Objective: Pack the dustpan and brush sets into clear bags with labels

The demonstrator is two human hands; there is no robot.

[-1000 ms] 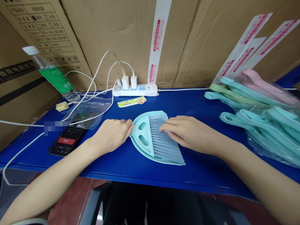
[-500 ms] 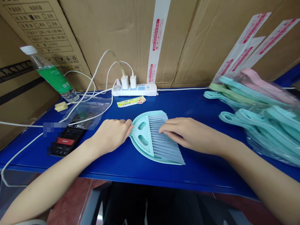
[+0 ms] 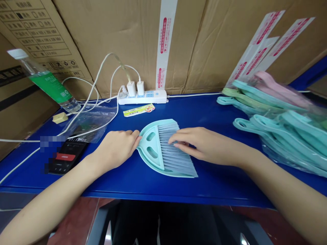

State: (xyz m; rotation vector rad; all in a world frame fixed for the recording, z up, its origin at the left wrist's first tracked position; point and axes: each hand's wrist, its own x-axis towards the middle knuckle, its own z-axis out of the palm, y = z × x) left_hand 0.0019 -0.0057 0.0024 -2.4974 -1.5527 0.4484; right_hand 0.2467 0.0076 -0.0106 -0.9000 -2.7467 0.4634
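A light teal brush (image 3: 150, 144) lies nested in a matching dustpan (image 3: 150, 166) on the blue table, its grey bristles pointing right. My left hand (image 3: 119, 148) is closed around the handle end at the left, hiding most of the handle. Over the bristles rests my right hand (image 3: 201, 144), thumb and fingers apart, fingertips at the bristles and gripping nothing.
Bagged teal, green and pink brush sets (image 3: 283, 126) lie at the right. Behind are a power strip (image 3: 143, 98), a yellow-green label (image 3: 139, 110) and cardboard boxes (image 3: 127, 30). At the left are a leaning bottle (image 3: 51, 85), cables, a plastic bag and a phone (image 3: 67, 156).
The view has shifted slightly, moving the scene left in the picture. My right hand's thumb and fingers have spread a little over the bristles. My left hand keeps its hold.
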